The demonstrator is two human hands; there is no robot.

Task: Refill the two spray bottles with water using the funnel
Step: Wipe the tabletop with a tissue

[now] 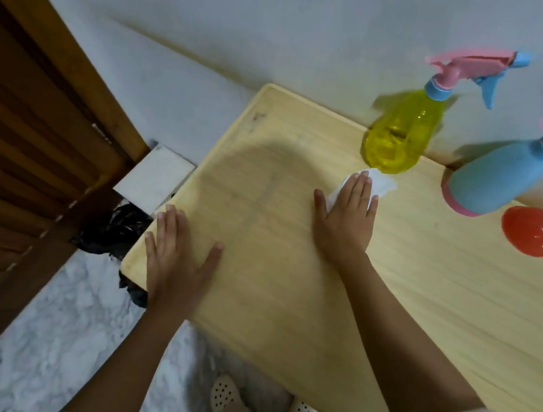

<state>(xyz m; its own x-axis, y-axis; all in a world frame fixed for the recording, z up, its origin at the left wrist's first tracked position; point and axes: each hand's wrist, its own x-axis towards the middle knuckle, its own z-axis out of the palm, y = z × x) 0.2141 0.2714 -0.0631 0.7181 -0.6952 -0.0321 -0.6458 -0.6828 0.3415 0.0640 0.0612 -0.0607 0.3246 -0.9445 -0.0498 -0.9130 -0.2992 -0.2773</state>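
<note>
The yellow spray bottle (396,136) is seen standing on the wooden table (424,295), near the wall, at about one o'clock from the right hand (344,215). The blue spray bottle (494,180) is stood at about two o'clock from that hand, well apart from the yellow one. Pink spray tops are fitted on both bottles. The red funnel (532,233) is laid on the table just beside the blue bottle, at three o'clock from the hand. How much water is in the bottles cannot be told.

A white tissue (382,182) is pressed flat on the table under the right hand, with the fingers straight and wide. The left hand (176,259) is laid flat at the table's corner, at about eight o'clock from the right one, fingers spread, with nothing held.

The table looks to be getting wiped, likely so no water is left on it. To do this well, the tissue should be kept flat under the whole palm and moved in slow, long strokes. The table should be held steady by the left hand. The yellow bottle is close to the fingertips, so care should be taken that it is not bumped over.

At nine o'clock a brown wooden door (30,139) is seen, and a black bag (115,230) is tucked beside the table. A white marble floor (49,332) is seen below.
</note>
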